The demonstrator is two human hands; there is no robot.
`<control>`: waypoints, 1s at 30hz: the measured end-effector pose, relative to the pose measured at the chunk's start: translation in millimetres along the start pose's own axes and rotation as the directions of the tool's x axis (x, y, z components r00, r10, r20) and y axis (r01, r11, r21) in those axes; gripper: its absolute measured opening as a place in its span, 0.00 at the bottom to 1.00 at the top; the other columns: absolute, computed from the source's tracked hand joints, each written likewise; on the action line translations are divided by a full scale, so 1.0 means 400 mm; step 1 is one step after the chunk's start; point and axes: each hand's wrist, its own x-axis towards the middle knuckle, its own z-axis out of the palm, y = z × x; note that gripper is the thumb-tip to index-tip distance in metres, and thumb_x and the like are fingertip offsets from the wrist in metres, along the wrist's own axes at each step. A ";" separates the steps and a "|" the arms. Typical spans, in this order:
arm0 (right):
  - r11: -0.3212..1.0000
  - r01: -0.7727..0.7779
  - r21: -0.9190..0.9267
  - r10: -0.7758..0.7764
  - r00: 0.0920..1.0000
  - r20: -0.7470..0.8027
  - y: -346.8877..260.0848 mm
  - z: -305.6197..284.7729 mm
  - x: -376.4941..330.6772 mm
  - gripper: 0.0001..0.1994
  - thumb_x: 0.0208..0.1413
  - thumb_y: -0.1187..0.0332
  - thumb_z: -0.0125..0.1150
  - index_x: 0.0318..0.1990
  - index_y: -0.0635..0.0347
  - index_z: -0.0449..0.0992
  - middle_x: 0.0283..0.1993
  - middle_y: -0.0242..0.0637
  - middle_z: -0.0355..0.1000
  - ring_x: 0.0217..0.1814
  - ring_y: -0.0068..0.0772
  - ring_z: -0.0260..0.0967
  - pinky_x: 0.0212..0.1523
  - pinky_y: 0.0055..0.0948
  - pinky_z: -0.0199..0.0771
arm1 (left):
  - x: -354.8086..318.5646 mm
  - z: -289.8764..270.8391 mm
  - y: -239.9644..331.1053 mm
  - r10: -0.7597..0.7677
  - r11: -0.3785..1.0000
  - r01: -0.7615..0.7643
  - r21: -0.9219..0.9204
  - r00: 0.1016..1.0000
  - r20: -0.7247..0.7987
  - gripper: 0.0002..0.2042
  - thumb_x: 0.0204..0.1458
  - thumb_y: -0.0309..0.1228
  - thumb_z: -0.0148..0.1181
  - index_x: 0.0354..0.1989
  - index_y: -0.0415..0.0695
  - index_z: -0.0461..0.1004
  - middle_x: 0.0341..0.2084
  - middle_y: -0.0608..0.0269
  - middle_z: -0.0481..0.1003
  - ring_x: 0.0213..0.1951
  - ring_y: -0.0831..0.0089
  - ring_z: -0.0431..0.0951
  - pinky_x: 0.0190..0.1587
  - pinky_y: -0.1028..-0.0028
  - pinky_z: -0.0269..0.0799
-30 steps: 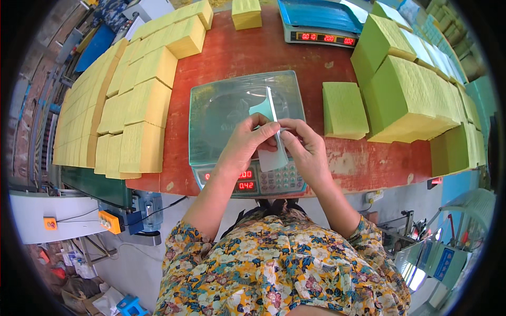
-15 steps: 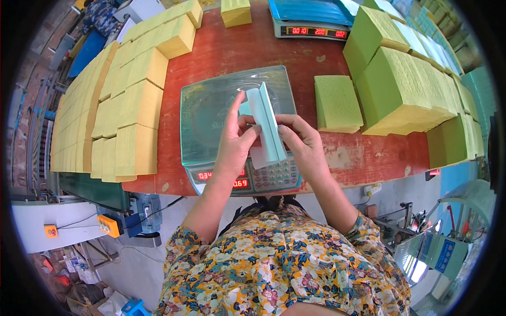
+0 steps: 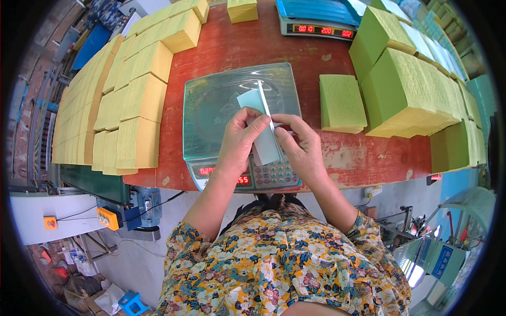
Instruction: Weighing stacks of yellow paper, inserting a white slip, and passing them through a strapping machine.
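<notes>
Over the glossy platform of a digital scale (image 3: 206, 118), both hands hold a thin bundle of light blue paper sheets (image 3: 268, 148) on edge. My left hand (image 3: 238, 138) is closed on the bundle's left side, thumb on top and fingers curled beneath. One sheet's corner sticks out past those fingers at the upper left. On the other side my right hand (image 3: 301, 147) pinches the bundle's edge between thumb and fingers. The lower end of the sheets hangs over the scale's keypad (image 3: 276, 173). Part of the lit red display is hidden by my left wrist.
Rows of yellow paper stacks (image 3: 138, 138) line the red table's left side. Yellow-green stacks (image 3: 403, 95) rise at the right, with a single lower stack (image 3: 342, 102) beside them. A second scale with a blue top (image 3: 316, 13) and a small yellow stack (image 3: 242, 10) stand at the back.
My left fingers, stretched out before, have curled in around the sheets. The bundle has turned more edge-on, with a corner fanned out leftward. The scale's red reading has changed.
</notes>
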 end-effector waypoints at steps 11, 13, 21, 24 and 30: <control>0.999 -0.010 0.032 0.009 1.000 0.013 0.016 -0.005 0.002 0.13 0.58 0.73 0.57 0.49 0.66 0.75 0.40 0.41 0.74 0.39 0.28 0.72 0.40 0.28 0.75 | 0.001 -0.009 -0.007 -0.026 0.999 0.026 -0.045 1.000 0.015 0.12 0.52 0.36 0.68 0.37 0.43 0.73 0.29 0.70 0.72 0.33 0.84 0.70 0.36 0.81 0.66; 0.998 -0.041 0.050 0.040 0.999 0.023 0.013 -0.009 0.003 0.13 0.58 0.73 0.57 0.49 0.66 0.75 0.41 0.41 0.74 0.39 0.28 0.72 0.41 0.28 0.74 | 0.000 -0.009 -0.006 -0.026 0.999 0.026 -0.043 1.000 0.016 0.12 0.53 0.36 0.67 0.37 0.43 0.73 0.29 0.70 0.72 0.33 0.84 0.70 0.36 0.81 0.66; 0.945 0.207 -0.255 -0.276 0.922 -0.273 0.014 -0.076 0.020 0.14 0.54 0.79 0.58 0.49 0.65 0.75 0.44 0.45 0.74 0.39 0.33 0.74 0.42 0.28 0.75 | -0.020 -0.028 -0.029 -0.033 0.999 0.031 -0.033 0.998 -0.056 0.03 0.57 0.29 0.58 0.33 0.44 0.73 0.28 0.71 0.75 0.30 0.84 0.73 0.32 0.81 0.69; 0.953 0.202 -0.223 -0.223 0.972 -0.069 -0.012 -0.071 -0.002 0.13 0.55 0.77 0.59 0.48 0.65 0.75 0.44 0.48 0.74 0.38 0.36 0.75 0.40 0.32 0.77 | -0.024 -0.027 -0.041 0.045 0.998 -0.041 0.046 0.994 -0.099 0.04 0.57 0.29 0.58 0.33 0.44 0.73 0.28 0.71 0.74 0.30 0.84 0.72 0.32 0.81 0.67; 0.964 0.255 -0.076 -0.247 0.963 0.106 -0.007 -0.012 -0.017 0.15 0.56 0.69 0.61 0.48 0.69 0.73 0.43 0.54 0.73 0.37 0.46 0.77 0.38 0.37 0.77 | -0.081 0.054 -0.001 0.172 0.982 -0.153 0.115 0.967 -0.186 0.05 0.56 0.31 0.60 0.32 0.43 0.74 0.25 0.75 0.70 0.29 0.86 0.65 0.32 0.82 0.60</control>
